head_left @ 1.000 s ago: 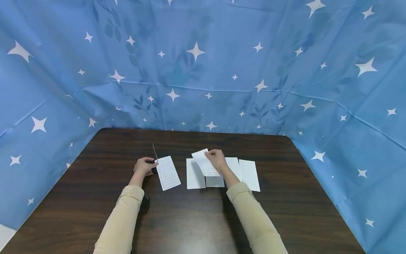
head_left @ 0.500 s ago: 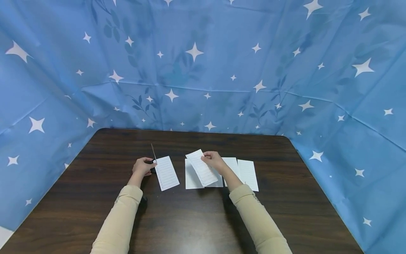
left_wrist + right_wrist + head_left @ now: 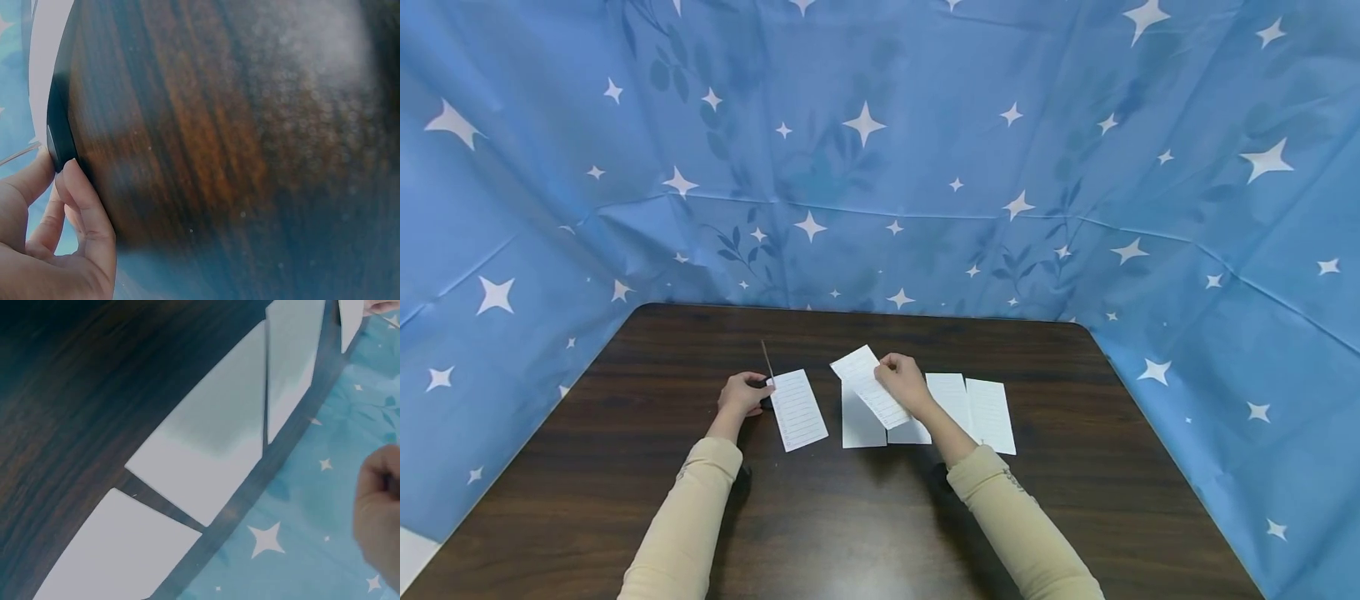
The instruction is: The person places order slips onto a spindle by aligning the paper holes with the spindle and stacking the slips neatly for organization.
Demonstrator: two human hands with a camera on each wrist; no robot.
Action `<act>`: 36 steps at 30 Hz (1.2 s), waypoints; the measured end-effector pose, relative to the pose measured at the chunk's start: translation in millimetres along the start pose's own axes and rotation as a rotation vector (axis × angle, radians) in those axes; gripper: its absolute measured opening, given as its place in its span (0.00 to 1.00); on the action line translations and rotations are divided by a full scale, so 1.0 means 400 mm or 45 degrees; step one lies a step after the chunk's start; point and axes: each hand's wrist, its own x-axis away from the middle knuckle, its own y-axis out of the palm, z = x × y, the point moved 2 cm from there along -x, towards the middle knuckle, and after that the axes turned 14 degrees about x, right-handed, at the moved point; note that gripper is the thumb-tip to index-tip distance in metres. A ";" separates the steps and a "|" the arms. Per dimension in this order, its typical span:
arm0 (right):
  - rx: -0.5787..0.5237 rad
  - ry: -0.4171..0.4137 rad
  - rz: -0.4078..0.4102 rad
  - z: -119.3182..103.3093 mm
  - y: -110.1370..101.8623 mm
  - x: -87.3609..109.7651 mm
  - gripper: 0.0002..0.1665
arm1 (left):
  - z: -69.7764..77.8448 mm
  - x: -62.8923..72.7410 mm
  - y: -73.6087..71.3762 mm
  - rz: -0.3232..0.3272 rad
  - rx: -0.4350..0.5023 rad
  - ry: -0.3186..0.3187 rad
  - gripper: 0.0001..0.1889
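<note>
My left hand pinches a white lined card near its upper left corner. A dark, flat piece sits at the fingertips in the left wrist view; its kind is unclear. A thin brown strand sticks up from that corner. My right hand holds another white lined card by its right edge, tilted above a row of white cards on the table. In the right wrist view only part of the right hand shows, and its card is out of sight.
The dark wooden table bears the row of several white cards; two lined ones lie right of the right hand. Small gaps separate some cards. A blue curtain with white stars hangs behind the table's far edge.
The right hand has moved slightly left, and its card has shifted left and changed its tilt above the row. My left hand and its card have stayed nearly still.
</note>
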 end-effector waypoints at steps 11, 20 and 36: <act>-0.218 -0.022 -0.260 -0.039 0.001 0.004 0.14 | 0.011 -0.005 0.004 -0.015 -0.003 0.024 0.20; -0.180 -0.008 -0.117 -0.053 0.020 0.004 0.11 | 0.002 0.001 0.001 -0.025 -0.052 0.048 0.19; 0.042 -0.134 -0.083 -0.102 0.039 -0.017 0.12 | 0.028 0.024 -0.023 0.046 -0.203 0.110 0.17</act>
